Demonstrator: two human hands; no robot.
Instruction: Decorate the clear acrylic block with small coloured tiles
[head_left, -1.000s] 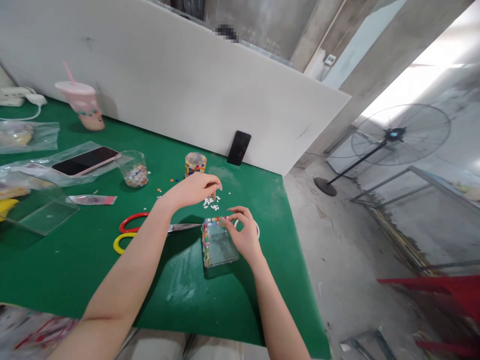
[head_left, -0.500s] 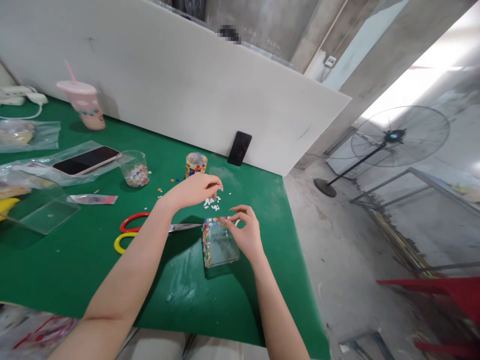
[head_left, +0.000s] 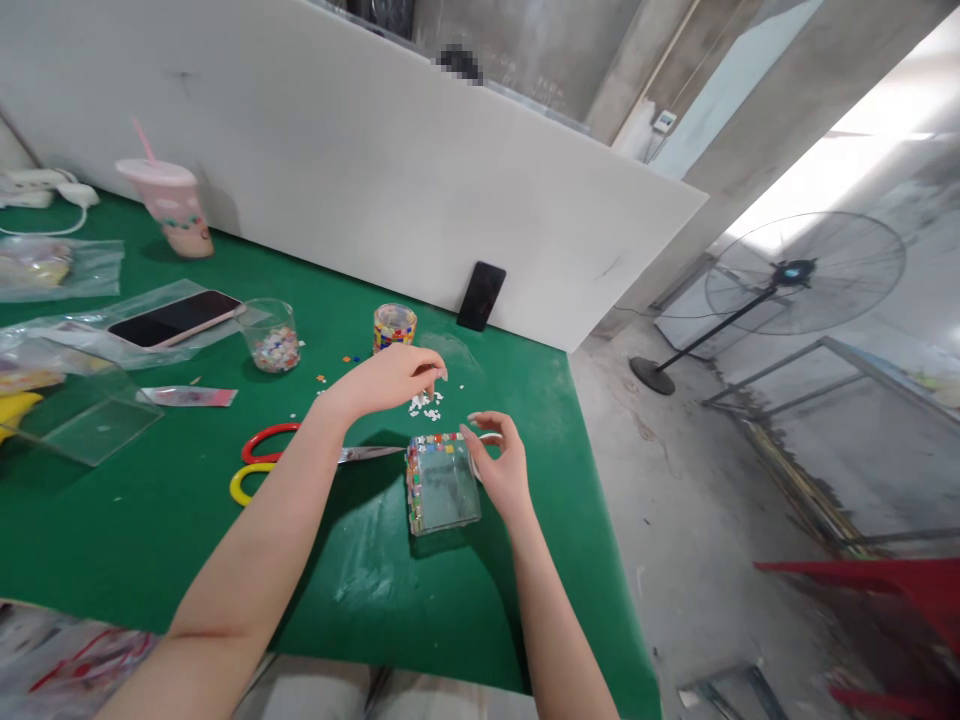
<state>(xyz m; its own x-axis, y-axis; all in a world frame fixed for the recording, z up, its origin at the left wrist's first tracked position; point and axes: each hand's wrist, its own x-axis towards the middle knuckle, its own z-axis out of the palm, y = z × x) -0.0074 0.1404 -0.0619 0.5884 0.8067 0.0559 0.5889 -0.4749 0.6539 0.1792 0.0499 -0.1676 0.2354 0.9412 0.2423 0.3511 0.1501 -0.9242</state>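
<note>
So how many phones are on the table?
2: one phone lies flat on plastic bags at the left, another phone leans against the white board at the back. More could be hidden under the bags.

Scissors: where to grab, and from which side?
Take the scissors by the red and yellow loop handles, coming from the left. They lie flat on the table, loops clear, while the blades run under the left hand toward the clear box.
</note>
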